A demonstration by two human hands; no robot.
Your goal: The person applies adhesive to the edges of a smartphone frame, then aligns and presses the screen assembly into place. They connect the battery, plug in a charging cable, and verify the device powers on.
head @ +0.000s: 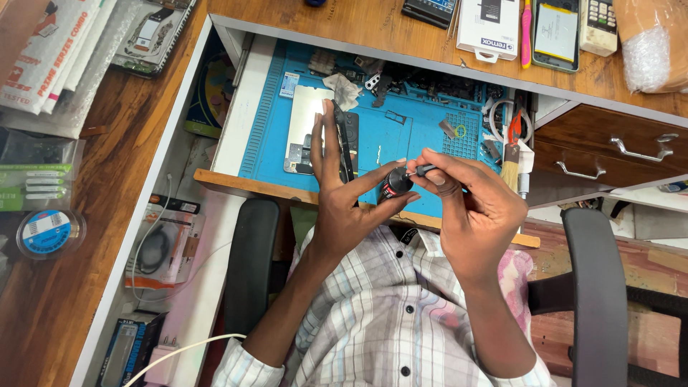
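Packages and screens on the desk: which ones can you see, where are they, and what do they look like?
White box: top of the desk, upright rectangle with a hang tab.
Phone with pale screen: right of the box, dark frame.
White-and-red packets: top left, stacked flat.
Round blue-labelled spool: left edge, clear case.
Small black-and-red bottle: in the left hand; the right hand works at its cap.

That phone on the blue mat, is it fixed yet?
Not yet. Done: the opened phone lies flat on the blue mat, loose parts around it. In hand: the left hand holds a small black-and-red tube; the right hand pinches a thin tool at it. Left: the phone is unclosed.
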